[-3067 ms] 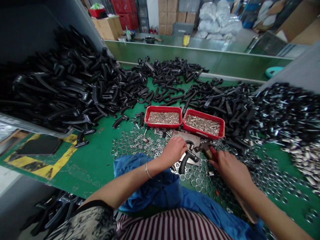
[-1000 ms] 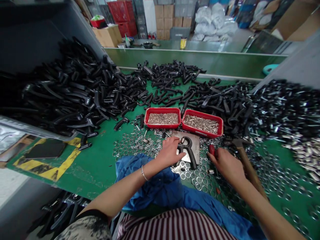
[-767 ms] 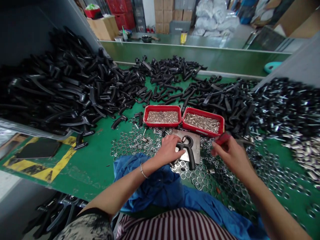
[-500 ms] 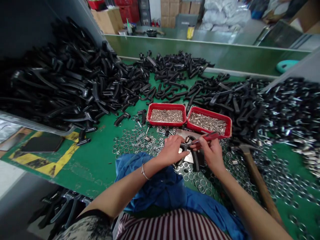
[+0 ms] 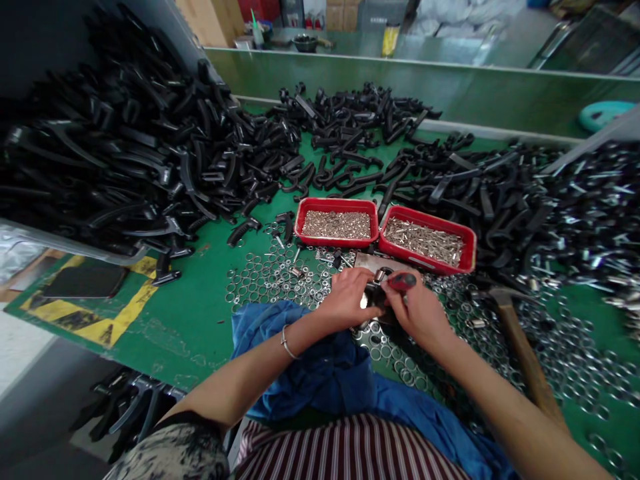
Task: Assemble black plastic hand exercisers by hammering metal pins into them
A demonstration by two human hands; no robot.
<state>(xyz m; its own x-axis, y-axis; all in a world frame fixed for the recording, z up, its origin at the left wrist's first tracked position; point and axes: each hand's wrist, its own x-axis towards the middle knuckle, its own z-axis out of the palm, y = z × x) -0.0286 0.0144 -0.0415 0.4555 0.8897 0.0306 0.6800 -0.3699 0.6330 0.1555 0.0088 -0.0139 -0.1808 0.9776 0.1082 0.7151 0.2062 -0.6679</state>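
My left hand (image 5: 346,300) is closed on a black handle part (image 5: 376,293) with a shiny metal piece at its top, over a metal plate (image 5: 367,262). Close on its right, my right hand (image 5: 417,308) grips a red-handled tool (image 5: 403,281), whose far end is hidden by the fingers. Just beyond the hands stand two red trays, the left tray (image 5: 340,243) with tiny metal pieces and the right tray (image 5: 425,261) with metal pins. Metal rings (image 5: 250,280) lie around the hands.
Black handles (image 5: 200,160) are heaped at the left and back. A hammer (image 5: 523,350) lies right of my right hand. Blue cloth (image 5: 320,380) covers the front edge. A dark flat object (image 5: 85,281) lies far left, inside yellow tape.
The red-handled tool has turned from lying sideways to pointing its handle end towards the camera. My right hand has moved closer to my left. The whole view has shifted slightly.
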